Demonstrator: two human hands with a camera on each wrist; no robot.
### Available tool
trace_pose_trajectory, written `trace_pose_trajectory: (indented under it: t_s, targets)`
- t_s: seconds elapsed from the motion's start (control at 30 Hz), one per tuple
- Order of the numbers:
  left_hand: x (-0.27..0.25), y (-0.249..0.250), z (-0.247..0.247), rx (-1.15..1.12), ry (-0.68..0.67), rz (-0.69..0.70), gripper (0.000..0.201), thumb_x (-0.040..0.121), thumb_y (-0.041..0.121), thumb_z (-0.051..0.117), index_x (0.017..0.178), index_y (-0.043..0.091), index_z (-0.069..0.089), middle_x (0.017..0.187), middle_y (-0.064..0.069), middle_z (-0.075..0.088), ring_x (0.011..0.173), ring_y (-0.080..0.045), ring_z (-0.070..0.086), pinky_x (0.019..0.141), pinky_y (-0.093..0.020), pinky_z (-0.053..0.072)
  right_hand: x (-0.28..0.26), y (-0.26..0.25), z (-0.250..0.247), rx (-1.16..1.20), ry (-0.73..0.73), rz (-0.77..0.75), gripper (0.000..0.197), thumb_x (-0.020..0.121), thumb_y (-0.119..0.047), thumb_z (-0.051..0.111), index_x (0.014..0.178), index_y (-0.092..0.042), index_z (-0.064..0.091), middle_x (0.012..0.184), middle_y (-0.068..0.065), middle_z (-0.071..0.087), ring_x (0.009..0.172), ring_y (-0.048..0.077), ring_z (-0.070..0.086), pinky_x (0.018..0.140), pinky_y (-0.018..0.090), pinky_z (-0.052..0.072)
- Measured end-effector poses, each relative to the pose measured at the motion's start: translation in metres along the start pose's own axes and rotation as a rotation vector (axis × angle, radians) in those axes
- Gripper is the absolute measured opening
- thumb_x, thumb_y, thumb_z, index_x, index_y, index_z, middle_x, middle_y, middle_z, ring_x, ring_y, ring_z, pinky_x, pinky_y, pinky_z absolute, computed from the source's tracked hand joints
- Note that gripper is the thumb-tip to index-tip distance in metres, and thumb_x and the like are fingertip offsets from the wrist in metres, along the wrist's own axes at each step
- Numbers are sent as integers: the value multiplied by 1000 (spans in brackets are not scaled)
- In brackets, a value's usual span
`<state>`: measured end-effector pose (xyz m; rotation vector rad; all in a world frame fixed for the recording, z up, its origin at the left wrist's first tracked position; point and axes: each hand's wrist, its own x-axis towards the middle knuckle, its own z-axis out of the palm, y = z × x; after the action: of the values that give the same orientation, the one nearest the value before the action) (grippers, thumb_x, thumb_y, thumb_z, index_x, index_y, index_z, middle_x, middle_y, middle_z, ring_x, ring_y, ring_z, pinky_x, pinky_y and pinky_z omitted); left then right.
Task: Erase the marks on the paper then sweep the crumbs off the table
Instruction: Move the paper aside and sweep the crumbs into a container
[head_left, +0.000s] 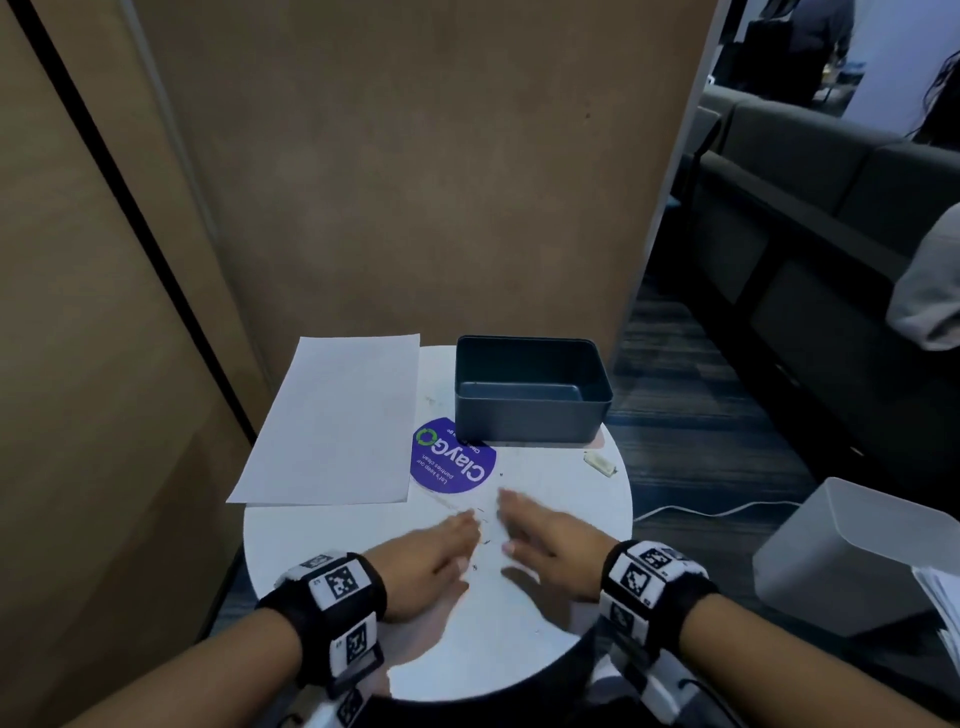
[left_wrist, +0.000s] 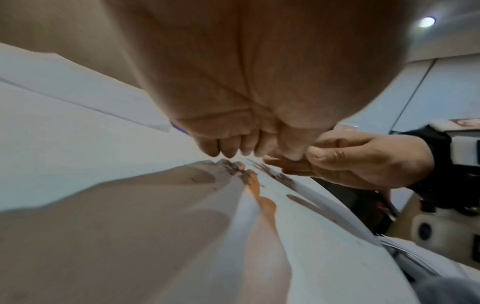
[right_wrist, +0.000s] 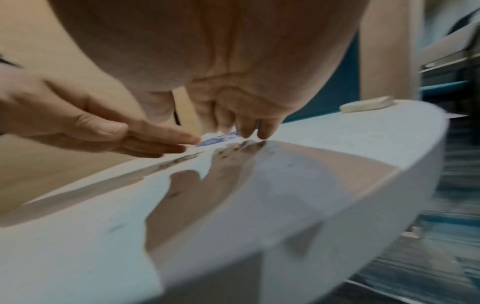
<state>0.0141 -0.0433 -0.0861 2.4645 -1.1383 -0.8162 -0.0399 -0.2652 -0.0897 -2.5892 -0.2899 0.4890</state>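
The round white table (head_left: 571, 499) carries everything here. The sheet of white paper (head_left: 337, 421) lies at the table's far left, its left and far corners hanging past the rim; no marks can be made out on it in the head view. The dark grey open box (head_left: 530, 389) stands at the far right edge, just beside the paper's right side. A round purple ClayGo sticker (head_left: 452, 460) lies flat near the centre, its far edge tucked under the box's near left corner and its left edge touching the paper. The left hand (head_left: 426, 561) and the right hand (head_left: 550, 545) rest low over the near half of the surface, fingers straight and together, palms facing each other, gripping nothing; the left fingertips (left_wrist: 226, 151) and the right fingertips (right_wrist: 249, 131) come down to the tabletop. Each wrist wears a black band with white coded tags. A small white eraser (head_left: 601, 463) lies alone near the right rim, well apart from both hands. Dark eraser crumbs (head_left: 480, 519) lie scattered in the narrow gap between the two hands, towards the middle of the surface
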Motion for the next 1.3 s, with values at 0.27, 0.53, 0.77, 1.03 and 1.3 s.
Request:
trace_pose_trajectory:
  t_s: [0.27, 0.53, 0.77, 1.03, 1.3]
  targets:
    - [-27, -20, 11, 242, -89, -175, 66, 106, 35, 29, 157, 6, -1, 165, -12, -13, 153, -27, -8, 123, -34, 3, 38, 2, -8, -261, -49, 232, 75, 102, -51, 32, 157, -11, 0, 165, 7, -11, 152, 26, -7, 123, 43, 5]
    - [-35, -18, 19, 58, 76, -51, 60, 107, 29, 33, 159, 16, 5, 166, 1, -4, 152, -12, -3, 113, -15, -5, 13, -14, 27, -93, -72, -115, 63, 102, -36, 38, 157, -17, 13, 165, 0, 5, 151, 15, 2, 124, 37, 4]
    - [-22, -24, 26, 251, 0, -307, 83, 102, 52, 31, 156, 3, -10, 161, -16, -23, 150, -33, -18, 122, -43, -3, -4, 13, 36, -208, 143, 351, 76, 100, -54, 24, 156, -13, -9, 161, 1, -23, 149, 20, -20, 121, 39, -7]
    - [-15, 4, 37, 103, 18, -99, 68, 106, 29, 32, 156, 7, -9, 164, -9, -16, 152, -24, -13, 118, -29, -6, -27, -10, 48, -41, 197, 122, 74, 101, -54, 20, 156, -11, -4, 161, -1, -14, 152, 19, -11, 120, 28, -5]
    - [-23, -12, 26, 132, 63, -249, 69, 106, 35, 32, 157, 5, -4, 163, -14, -17, 151, -31, -13, 121, -38, -3, -33, 7, 60, -232, 131, 306, 86, 94, -65, 10, 155, -8, -12, 160, 7, -25, 149, 22, -22, 117, 34, -14]
